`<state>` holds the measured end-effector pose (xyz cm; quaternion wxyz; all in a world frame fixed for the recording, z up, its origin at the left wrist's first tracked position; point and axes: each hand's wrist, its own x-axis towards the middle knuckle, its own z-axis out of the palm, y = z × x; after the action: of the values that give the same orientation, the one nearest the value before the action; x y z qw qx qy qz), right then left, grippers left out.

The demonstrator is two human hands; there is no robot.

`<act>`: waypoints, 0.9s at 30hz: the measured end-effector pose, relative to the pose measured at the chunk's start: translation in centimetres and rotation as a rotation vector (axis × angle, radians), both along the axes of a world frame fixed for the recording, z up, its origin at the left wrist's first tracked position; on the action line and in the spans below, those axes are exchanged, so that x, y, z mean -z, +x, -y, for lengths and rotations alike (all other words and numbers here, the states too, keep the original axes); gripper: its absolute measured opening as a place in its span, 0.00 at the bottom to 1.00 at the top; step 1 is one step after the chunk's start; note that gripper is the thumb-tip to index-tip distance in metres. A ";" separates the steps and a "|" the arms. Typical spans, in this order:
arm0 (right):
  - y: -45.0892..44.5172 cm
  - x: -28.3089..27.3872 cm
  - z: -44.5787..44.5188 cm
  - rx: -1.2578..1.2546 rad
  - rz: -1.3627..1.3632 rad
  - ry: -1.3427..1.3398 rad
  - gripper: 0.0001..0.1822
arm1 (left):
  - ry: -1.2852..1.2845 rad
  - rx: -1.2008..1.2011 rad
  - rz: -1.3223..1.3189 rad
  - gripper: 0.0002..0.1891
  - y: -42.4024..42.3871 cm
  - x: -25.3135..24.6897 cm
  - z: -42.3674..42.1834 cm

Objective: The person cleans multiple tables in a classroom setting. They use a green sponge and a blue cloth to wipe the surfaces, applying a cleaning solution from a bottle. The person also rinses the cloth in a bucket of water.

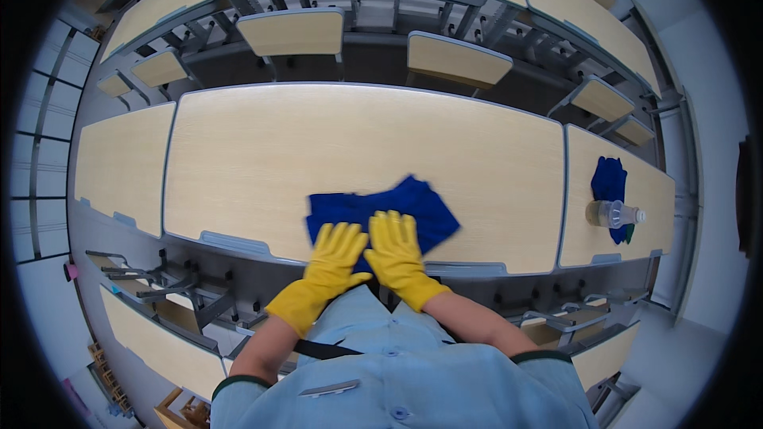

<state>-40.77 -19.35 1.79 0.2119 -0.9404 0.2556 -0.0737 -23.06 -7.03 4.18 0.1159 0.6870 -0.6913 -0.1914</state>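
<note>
A dark blue cloth (417, 208) lies spread and wrinkled near the front edge of a pale wood-grain desk (357, 137). My left hand (334, 259), in a yellow rubber glove, rests flat on the cloth's left part with the fingers extended. Beside it my right hand (398, 253), gloved the same way, presses flat on the middle of the cloth. Neither hand has its fingers curled around the fabric. Part of the cloth is hidden beneath the gloves, and a fold hangs down between them towards my shirt.
On the adjoining right desk (650, 208) a clear bottle (608, 213) with yellowish liquid lies over a second blue cloth (609, 179). Another desk (125, 161) adjoins on the left. Chairs (292, 33) stand beyond the desk, with more desks behind me.
</note>
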 end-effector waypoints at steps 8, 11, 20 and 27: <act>14.7 1.0 -1.8 -0.365 0.264 0.038 0.40 | 0.120 -0.347 0.226 0.53 8.4 1.5 -8.5; 14.6 1.6 -1.0 -0.401 0.319 0.057 0.41 | 0.021 -0.481 0.281 0.53 6.3 3.1 -7.9; 2.0 0.0 7.8 -0.141 0.100 -0.024 0.41 | -0.121 -0.490 0.161 0.48 -4.7 1.3 6.1; -15.7 -0.4 14.0 0.197 -0.137 -0.129 0.43 | -0.139 -0.088 -0.213 0.46 -16.7 2.9 16.5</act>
<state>-56.52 -33.38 2.19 0.1247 -0.9253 0.3552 -0.0461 -39.79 -23.52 1.31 0.2445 0.6826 -0.6560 -0.2095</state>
